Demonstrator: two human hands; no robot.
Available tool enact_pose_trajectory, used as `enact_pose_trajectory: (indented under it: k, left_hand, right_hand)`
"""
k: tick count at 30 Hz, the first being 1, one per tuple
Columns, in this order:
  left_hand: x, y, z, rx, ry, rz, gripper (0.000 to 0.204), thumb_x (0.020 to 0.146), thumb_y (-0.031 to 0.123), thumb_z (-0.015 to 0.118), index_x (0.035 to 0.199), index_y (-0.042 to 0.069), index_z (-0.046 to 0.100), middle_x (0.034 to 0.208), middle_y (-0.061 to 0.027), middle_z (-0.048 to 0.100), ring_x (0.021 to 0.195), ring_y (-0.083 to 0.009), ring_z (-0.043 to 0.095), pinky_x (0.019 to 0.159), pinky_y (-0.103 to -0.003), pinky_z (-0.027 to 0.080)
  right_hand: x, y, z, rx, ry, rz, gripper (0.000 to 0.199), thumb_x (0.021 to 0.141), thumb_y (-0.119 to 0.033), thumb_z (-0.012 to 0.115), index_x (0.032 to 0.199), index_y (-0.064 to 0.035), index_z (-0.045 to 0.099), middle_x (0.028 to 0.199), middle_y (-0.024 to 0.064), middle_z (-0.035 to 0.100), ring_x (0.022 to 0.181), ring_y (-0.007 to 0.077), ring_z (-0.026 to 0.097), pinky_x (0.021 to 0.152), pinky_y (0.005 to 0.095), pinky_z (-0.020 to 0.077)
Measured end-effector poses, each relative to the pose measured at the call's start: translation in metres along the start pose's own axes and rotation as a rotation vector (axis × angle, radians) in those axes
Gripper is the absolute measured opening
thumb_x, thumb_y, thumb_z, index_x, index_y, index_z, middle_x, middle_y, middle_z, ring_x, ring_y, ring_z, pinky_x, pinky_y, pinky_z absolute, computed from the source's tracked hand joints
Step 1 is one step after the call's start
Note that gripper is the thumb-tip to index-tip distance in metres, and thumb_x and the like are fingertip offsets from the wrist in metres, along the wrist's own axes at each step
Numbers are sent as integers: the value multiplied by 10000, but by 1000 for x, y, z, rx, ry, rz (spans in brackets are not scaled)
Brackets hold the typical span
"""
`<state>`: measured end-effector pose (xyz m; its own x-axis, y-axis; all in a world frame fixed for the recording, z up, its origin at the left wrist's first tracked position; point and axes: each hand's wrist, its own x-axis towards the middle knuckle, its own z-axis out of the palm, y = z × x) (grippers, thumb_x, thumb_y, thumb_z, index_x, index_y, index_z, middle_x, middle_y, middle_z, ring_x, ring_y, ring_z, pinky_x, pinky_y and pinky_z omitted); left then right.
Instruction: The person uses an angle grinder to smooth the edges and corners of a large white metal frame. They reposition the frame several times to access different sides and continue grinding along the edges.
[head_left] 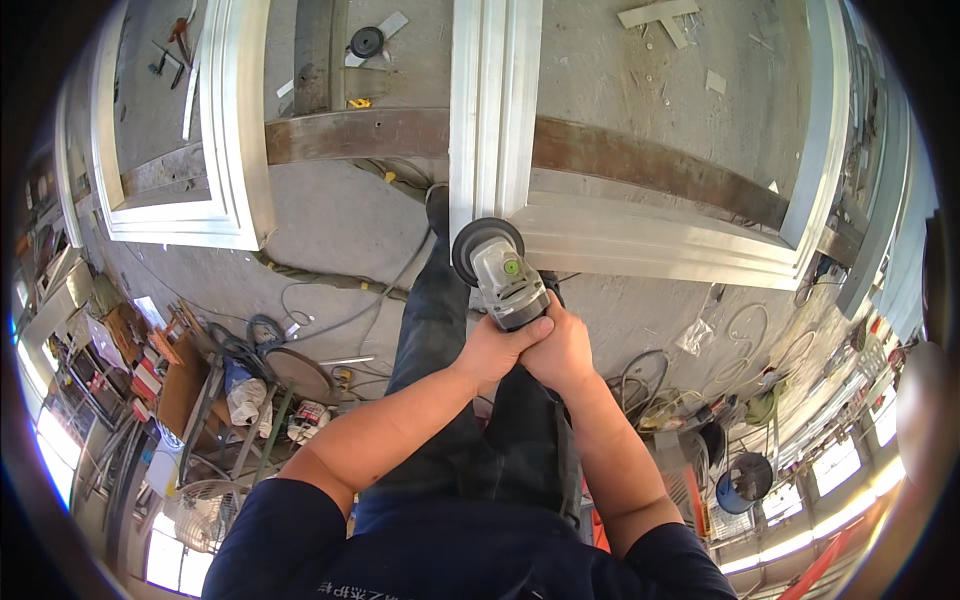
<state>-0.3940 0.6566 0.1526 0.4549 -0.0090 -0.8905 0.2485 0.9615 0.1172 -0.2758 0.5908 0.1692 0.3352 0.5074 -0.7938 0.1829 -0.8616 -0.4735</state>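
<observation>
Both my hands are wrapped round the body of an angle grinder (508,280), held out in front of my legs. My left hand (492,352) closes on it from the left, and my right hand (562,350) from the right, the two touching each other. A dark round disc (487,245) on the grinder's head lies over the near corner of a pale metal frame (620,238). From this angle I cannot tell whether the disc touches the metal. My fingers hide the rear of the grinder.
A second pale metal frame (235,130) stands to the left. Brown metal beams (650,160) run beneath the frames. Cables (385,290) trail over the floor near my legs. A hammer (180,38) and a black disc (367,42) lie farther off. At the right is a dark bucket (745,482).
</observation>
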Motion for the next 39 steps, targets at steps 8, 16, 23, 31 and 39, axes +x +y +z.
enact_pose_trajectory:
  k: [8,16,23,31,39]
  left_hand:
    - [4,10,5,132,9,54,674,897,377,819,1360,-29,546,1297,-121,628,1189,-209,609,996,-381,523]
    - [-1,20,16,263,86,61,686,902,424,804,1336,-56,575,1283,-137,647,1141,-193,628,947,-345,535]
    - [3,20,15,206,76,88,655,909,400,802,1339,-38,575,1272,-126,649,1135,-200,635,941,-364,544]
    - [2,25,21,264,99,86,642,918,389,795,1342,-38,570,1269,-124,644,1132,-200,635,937,-368,547]
    - [5,26,24,372,129,103,645,924,415,784,1324,-50,583,1242,-128,656,1102,-188,638,914,-353,547]
  right_hand:
    - [6,-7,-10,39,11,-6,408,755,-160,719,1094,8,567,859,257,714,870,466,692,768,509,560]
    - [11,-7,-16,96,-28,25,472,790,-172,698,1218,-9,584,938,272,720,932,476,685,812,501,558]
    - [13,-11,-19,84,-66,27,457,788,-171,692,1194,8,583,909,274,721,909,465,698,807,499,561]
    - [15,-6,-21,152,-41,12,429,800,-159,689,1186,2,595,924,267,724,912,467,695,801,494,560]
    - [16,-6,-25,222,-73,72,456,816,-168,712,1243,-35,625,1049,246,732,1038,464,683,867,445,557]
